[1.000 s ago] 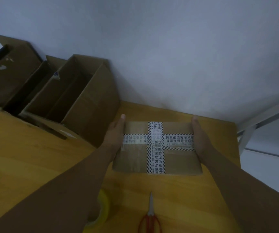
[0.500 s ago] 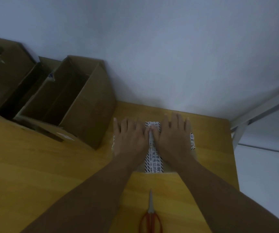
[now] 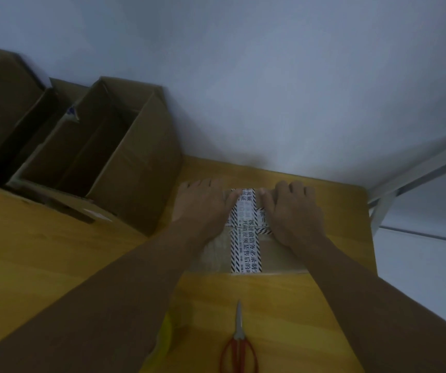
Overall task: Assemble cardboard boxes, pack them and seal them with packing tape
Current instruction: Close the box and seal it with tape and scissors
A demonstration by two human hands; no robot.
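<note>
A small closed cardboard box lies flat on the wooden table, sealed with a cross of white printed tape edged in black stripes. My left hand presses flat on the box's left half, fingers straight and reaching over the far edge. My right hand presses flat on the right half, its fingers bending over the far edge. Both thumbs lie along the lengthwise tape strip. A yellowish tape roll sits near the table's front, partly hidden by my left forearm.
Red-handled scissors lie in front of the box, blades pointing at it. Large open cardboard boxes stand at the left against the wall. The table's right edge drops off beside a white metal frame.
My hands went from gripping the box's sides to lying flat on its top beside the middle tape. Since half a second ago they have slid apart and toward the far edge.
</note>
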